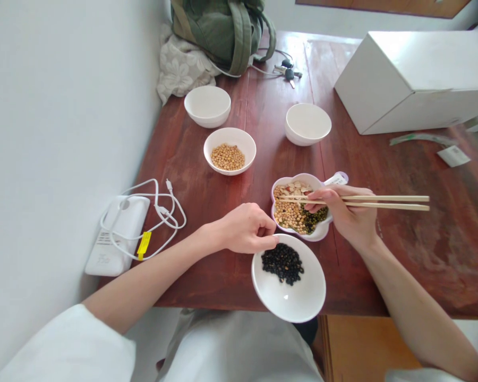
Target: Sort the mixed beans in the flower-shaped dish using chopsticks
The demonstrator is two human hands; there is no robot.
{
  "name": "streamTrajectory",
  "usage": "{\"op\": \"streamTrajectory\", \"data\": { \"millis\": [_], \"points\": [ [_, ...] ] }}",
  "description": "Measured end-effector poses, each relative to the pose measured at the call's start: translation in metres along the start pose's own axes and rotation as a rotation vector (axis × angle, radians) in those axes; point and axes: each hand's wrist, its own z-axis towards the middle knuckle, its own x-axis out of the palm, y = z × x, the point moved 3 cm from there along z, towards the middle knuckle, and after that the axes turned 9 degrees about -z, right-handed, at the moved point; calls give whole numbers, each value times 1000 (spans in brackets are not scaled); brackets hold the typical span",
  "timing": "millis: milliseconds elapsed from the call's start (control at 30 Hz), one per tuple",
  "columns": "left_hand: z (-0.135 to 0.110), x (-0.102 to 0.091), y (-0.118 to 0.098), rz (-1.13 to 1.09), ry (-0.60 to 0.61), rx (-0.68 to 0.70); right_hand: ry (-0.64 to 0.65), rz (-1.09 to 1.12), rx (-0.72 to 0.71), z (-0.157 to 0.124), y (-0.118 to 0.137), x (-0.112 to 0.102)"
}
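Observation:
My left hand (250,229) pinches the rim of a white bowl (289,302) at the table's front edge. Black beans (282,262) lie in that bowl, gathered toward its far side. A pair of chopsticks (386,202) is in my right hand (348,215), tips pointing left over a flower-shaped dish (322,231) with a purple rim and a short handle. Yellow soybeans (290,214), pale flat pieces (292,189) and green beans (313,223) fill the dish in separate patches. Whether the chopstick tips grip a bean, I cannot make out.
Beyond stand a white bowl (242,139) of soybeans and two more white bowls (207,106), (308,123) without visible contents. A power bank (117,233) with a white cable lies left by the wall. A backpack (207,26), keys (289,72) and a large white box (414,79) sit farther back.

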Motion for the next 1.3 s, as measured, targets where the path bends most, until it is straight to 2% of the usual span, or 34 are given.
{"op": "streamTrajectory", "data": {
  "millis": [267, 1033, 1300],
  "points": [
    [0, -1, -1, -7, -8, 11, -17, 27, 77, 1, -1, 0],
    [0, 0, 0, 2, -1, 10, -15, -33, 25, 0, 0, -2],
    [0, 0, 1, -5, 1, 18, -74, 31, 114, 0, -3, -3]
  ]
}}
